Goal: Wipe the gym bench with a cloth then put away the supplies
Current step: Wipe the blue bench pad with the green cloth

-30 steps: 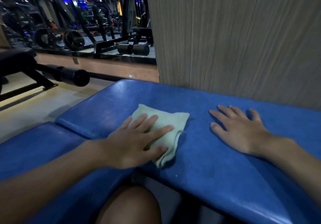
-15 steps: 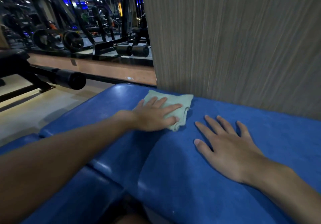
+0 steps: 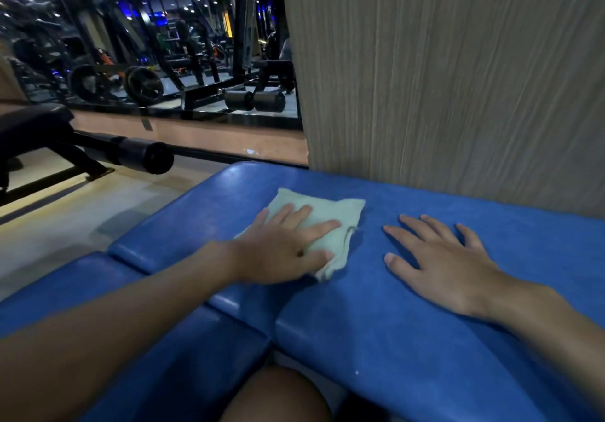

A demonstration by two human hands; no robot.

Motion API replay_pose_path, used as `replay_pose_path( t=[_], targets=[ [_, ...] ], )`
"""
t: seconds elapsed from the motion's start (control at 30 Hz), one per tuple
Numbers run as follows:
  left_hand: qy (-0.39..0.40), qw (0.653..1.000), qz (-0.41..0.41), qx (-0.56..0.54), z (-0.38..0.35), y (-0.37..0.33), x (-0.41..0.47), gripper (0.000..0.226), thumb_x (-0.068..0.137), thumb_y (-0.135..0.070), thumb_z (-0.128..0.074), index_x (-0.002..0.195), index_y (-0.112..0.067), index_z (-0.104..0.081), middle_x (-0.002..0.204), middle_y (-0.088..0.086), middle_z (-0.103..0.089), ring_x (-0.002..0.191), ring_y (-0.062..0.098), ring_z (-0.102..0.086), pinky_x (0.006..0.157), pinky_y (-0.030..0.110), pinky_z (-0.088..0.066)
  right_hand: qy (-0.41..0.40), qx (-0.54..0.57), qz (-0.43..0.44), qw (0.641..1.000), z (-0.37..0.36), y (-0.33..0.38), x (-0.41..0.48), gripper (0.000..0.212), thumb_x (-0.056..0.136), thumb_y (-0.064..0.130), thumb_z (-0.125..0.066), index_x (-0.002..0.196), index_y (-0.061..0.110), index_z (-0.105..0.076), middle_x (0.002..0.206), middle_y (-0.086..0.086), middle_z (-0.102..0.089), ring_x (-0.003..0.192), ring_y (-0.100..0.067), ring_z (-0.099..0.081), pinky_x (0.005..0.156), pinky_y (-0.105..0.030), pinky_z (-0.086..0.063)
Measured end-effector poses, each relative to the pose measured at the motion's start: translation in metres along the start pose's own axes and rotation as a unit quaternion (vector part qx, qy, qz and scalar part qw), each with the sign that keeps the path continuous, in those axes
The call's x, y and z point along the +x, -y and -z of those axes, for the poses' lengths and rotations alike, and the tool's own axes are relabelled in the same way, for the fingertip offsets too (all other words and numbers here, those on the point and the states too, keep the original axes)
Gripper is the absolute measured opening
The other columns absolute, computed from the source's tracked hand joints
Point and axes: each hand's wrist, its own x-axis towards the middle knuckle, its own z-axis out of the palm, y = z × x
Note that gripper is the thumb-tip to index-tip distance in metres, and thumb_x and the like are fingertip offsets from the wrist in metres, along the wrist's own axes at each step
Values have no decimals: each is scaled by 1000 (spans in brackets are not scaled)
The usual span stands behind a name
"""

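A blue padded gym bench (image 3: pixel 409 330) fills the lower part of the view, made of two pads with a seam between them. A folded pale green cloth (image 3: pixel 340 212) lies on the larger pad. My left hand (image 3: pixel 288 248) presses flat on the cloth, fingers straight and spread. My right hand (image 3: pixel 438 261) rests palm down on the bare pad to the right of the cloth, fingers spread, holding nothing.
A grey wood-grain panel (image 3: pixel 458 77) rises right behind the bench. A black padded roller on a bar (image 3: pixel 144 156) juts out over the floor at left. A wall mirror (image 3: pixel 147 45) reflects gym machines. My knee (image 3: pixel 278 395) shows under the bench edge.
My left hand has drawn the cloth back toward me from the far edge by the panel. My right hand stays flat on the pad.
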Motion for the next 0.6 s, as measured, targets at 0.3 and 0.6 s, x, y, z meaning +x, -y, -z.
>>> replay_pose_path(
  t=[0.3, 0.6],
  targets=[
    [15, 1000, -4, -16, -3, 7, -89, 68, 67, -89, 10, 132, -75, 21, 163, -12, 21, 148, 12, 26, 120, 44, 14, -21, 19, 26, 999, -4, 26, 35, 62, 97, 61, -18, 155, 41, -10, 165, 13, -1, 151, -14, 5, 120, -52, 4],
    [-2, 1000, 29, -8, 8, 29, 65, 62, 87, -78, -16, 145, -65, 1, 167, -3, 3, 153, 23, 7, 119, 57, 4, -24, -9, 24, 999, -13, 23, 38, 63, 95, 61, -6, 155, 42, -2, 164, 14, 9, 151, -12, 12, 120, -52, 6]
  ],
)
